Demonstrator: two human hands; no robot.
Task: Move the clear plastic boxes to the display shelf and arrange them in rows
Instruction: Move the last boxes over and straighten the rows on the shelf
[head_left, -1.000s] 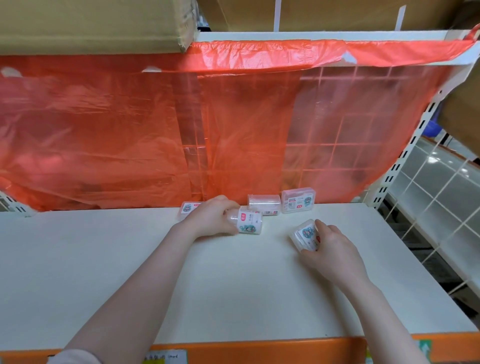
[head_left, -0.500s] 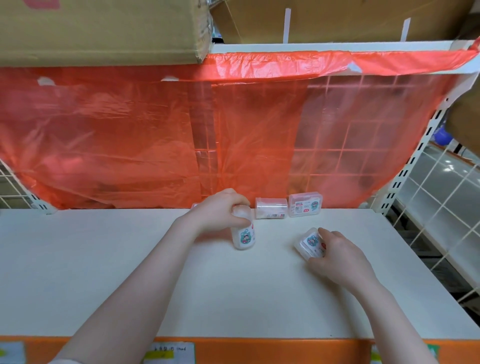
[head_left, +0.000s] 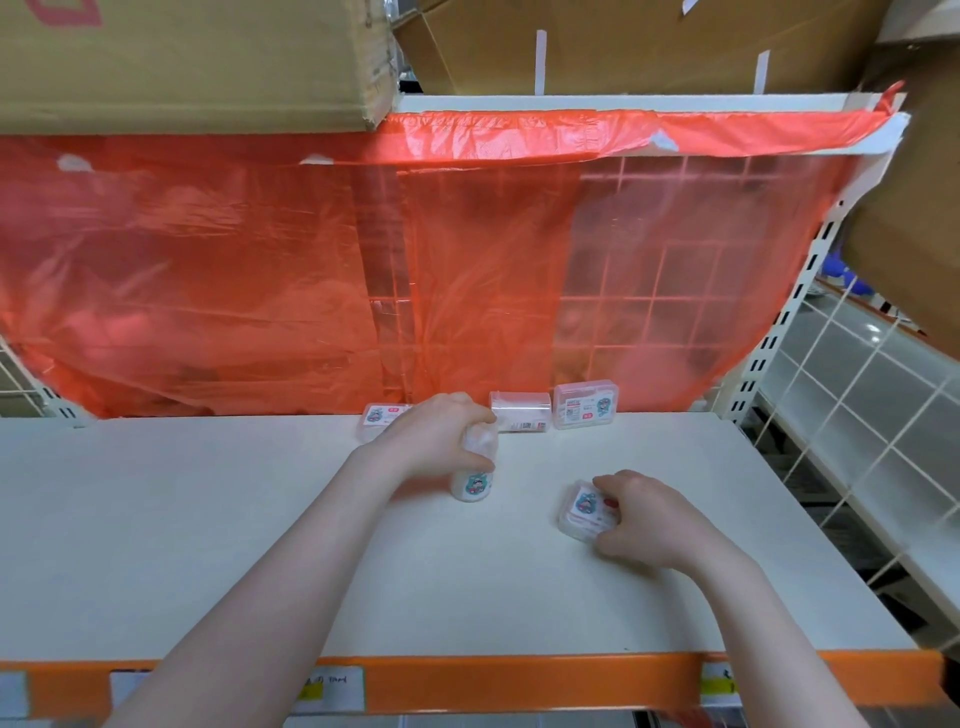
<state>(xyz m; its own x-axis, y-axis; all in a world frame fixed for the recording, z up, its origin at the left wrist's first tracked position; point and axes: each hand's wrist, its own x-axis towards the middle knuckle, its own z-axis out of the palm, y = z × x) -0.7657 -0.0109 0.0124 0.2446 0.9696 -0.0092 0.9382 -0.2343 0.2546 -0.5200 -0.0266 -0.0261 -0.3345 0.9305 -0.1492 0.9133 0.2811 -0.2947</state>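
Note:
On the white display shelf (head_left: 260, 545), my left hand (head_left: 436, 439) grips a clear plastic box (head_left: 474, 480) stood on end, its cartoon label facing me. My right hand (head_left: 644, 519) holds a second clear box (head_left: 582, 512) that lies flat on the shelf, fingers curled over its right side. Along the back edge stand three more boxes: one partly hidden behind my left hand (head_left: 382, 418), a plain clear one (head_left: 521, 413) and a labelled one (head_left: 588, 405).
A red plastic sheet (head_left: 260, 280) hangs over the wire grid at the back. Cardboard cartons (head_left: 182, 57) sit on the shelf above. An orange front rail (head_left: 519, 680) carries price tags. A white upright post (head_left: 779, 343) and wire racking bound the right side.
My left hand has turned its box from lying sideways to standing on end. My right hand has laid its box flatter on the shelf. The camera has moved closer.

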